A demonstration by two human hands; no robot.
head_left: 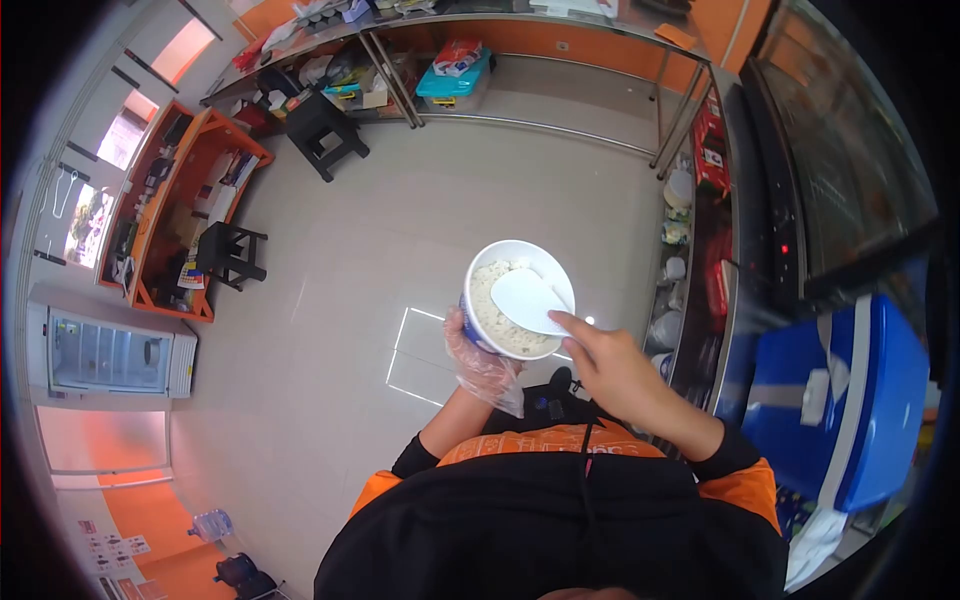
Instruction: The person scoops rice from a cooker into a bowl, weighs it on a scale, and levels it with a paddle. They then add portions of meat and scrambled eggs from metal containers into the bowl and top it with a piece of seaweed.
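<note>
My left hand (482, 368), in a clear plastic glove, is wrapped round the side of a paper bowl (547, 262) and holds it up in front of my body. The bowl is white inside with blue on its outer wall. White rice (490, 302) fills much of it. My bare right hand (612, 368) grips the handle of a white rice paddle (527, 298), its broad blade lying over the rice inside the rim. Part of the handle is hidden under my fingers.
Ahead runs a steel table with a turquoise-lidded box (455, 75) on its lower shelf. Two black stools (325, 130) and an orange desk (150, 265) stand at left. A blue cooler box (830, 400) is close on my right, below a dark glass-fronted cabinet (850, 130).
</note>
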